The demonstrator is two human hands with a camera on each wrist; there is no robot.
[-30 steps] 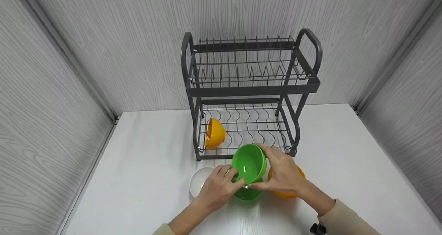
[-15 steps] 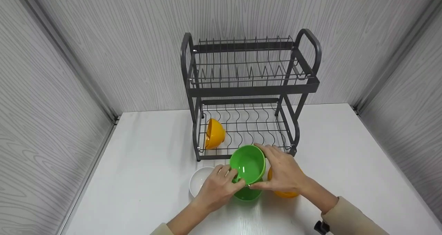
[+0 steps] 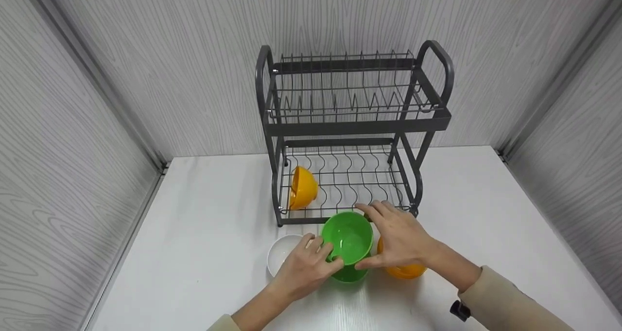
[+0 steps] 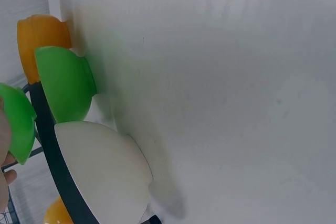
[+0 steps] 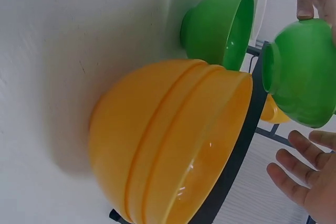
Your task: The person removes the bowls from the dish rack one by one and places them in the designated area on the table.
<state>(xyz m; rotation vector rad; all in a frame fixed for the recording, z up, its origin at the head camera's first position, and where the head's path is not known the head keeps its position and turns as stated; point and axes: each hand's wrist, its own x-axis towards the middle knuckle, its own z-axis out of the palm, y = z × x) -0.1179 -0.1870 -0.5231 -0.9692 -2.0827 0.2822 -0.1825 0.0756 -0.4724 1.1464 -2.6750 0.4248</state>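
A green bowl (image 3: 347, 236) is raised off the table, its inside tilted toward the head camera. My left hand (image 3: 306, 268) pinches its left rim between thumb and fingers. Beside its right side is my right hand (image 3: 401, 236), fingers and thumb spread; in the right wrist view a gap shows between those fingers (image 5: 295, 163) and the held bowl (image 5: 304, 72). Below it a second green bowl (image 5: 218, 30) stands on the table, partly covered in the head view. A white bowl (image 4: 105, 171) sits left of it, and nested orange bowls (image 5: 163, 140) sit right, under my right hand.
A dark two-tier dish rack (image 3: 357, 127) stands behind the bowls. On its lower tier an orange bowl (image 3: 305, 189) rests on its side at the left end. Grey wood-grain panels (image 3: 204, 68) enclose the white table (image 3: 209, 253) at the back and sides.
The held green bowl has come slightly down and toward the camera with my left hand. My right hand has let go of its rim and drawn a little to the right, fingers spread.
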